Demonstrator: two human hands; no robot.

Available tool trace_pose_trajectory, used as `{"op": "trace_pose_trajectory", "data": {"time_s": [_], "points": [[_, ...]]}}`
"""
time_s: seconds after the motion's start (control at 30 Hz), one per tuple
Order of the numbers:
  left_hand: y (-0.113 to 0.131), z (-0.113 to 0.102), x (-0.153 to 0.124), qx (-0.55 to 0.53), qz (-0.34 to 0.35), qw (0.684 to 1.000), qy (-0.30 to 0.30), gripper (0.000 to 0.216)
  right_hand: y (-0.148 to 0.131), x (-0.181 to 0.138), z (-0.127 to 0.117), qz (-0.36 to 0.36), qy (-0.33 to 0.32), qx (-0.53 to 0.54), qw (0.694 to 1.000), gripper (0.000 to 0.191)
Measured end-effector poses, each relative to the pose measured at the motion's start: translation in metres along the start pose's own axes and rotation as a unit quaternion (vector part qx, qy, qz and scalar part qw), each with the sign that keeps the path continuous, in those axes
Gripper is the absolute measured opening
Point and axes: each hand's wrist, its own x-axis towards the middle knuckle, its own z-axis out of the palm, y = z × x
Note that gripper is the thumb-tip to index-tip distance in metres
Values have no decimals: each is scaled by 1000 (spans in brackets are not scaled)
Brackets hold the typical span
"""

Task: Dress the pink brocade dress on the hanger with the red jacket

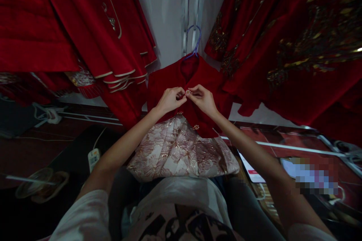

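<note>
A short red jacket (209, 79) hangs in front of me on a blue-purple hanger (196, 47). At its front opening, my left hand (171, 99) is closed in a pinch on the jacket's edge. Close beside it, my right hand (203, 99) pinches a flower-shaped ornamental button (188, 92) between thumb and fingers. Lower on the jacket front sits another such button (196, 127), with one more near the left front edge. Beneath the hem, a pale pink and gold floral brocade cloth (181, 150) spreads over my lap. Fine detail between the fingertips is too small to make out.
Red garments (62, 19) hang at the left, and gold-embroidered red garments (305, 52) at the right. A power strip (94, 158) and a plastic food container (36, 184) lie at lower left. Beside my right arm is a lit tablet-like screen (251, 169); metal rack bars run low on both sides.
</note>
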Motion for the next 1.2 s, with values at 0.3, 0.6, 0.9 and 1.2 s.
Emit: {"op": "trace_pose_trajectory", "data": {"time_s": [0.3, 0.6, 0.9, 1.2], "points": [[5, -1, 5, 9, 30, 999, -25, 7, 8, -1, 2, 20, 6, 13, 1000, 28], [-12, 31, -4, -308, -159, 938, 7, 14, 15, -19, 5, -6, -40, -50, 998, 71], [-14, 42, -10, -305, -158, 939, 10, 26, 10, -23, -7, 25, -82, -58, 995, 67], [-4, 40, -32, -266, -128, 952, -83, 23, 5, -20, -14, 70, -34, 64, 995, 43]]}}
